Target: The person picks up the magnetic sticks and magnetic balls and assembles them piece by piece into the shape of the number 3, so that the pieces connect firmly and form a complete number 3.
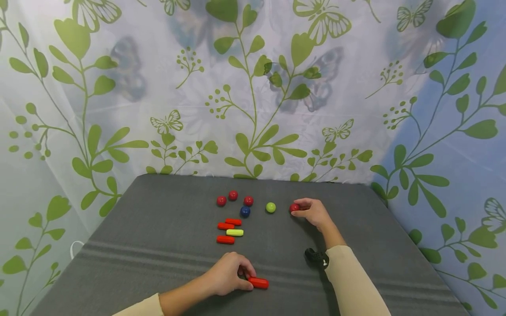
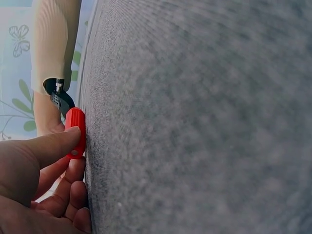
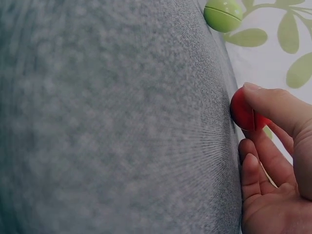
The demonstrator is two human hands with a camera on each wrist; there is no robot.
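Near the front of the grey table my left hand (image 1: 232, 274) pinches one end of a red box cutter-like piece, a short ribbed red bar (image 1: 258, 282); in the left wrist view the thumb lies on this red bar (image 2: 75, 119). Farther back on the right, my right hand (image 1: 313, 212) holds a red ball (image 1: 294, 207) between thumb and fingers. The right wrist view shows a seam round this red ball (image 3: 241, 109), at the table surface. A green ball (image 1: 270, 207) lies just left of the right hand.
Left of the green ball sit a blue ball (image 1: 245, 211) and several red balls (image 1: 233, 195). In front of them lie a yellow bar (image 1: 235, 232) and several red bars (image 1: 225, 239). A patterned curtain (image 1: 269, 109) rises behind the grey table (image 1: 158, 219).
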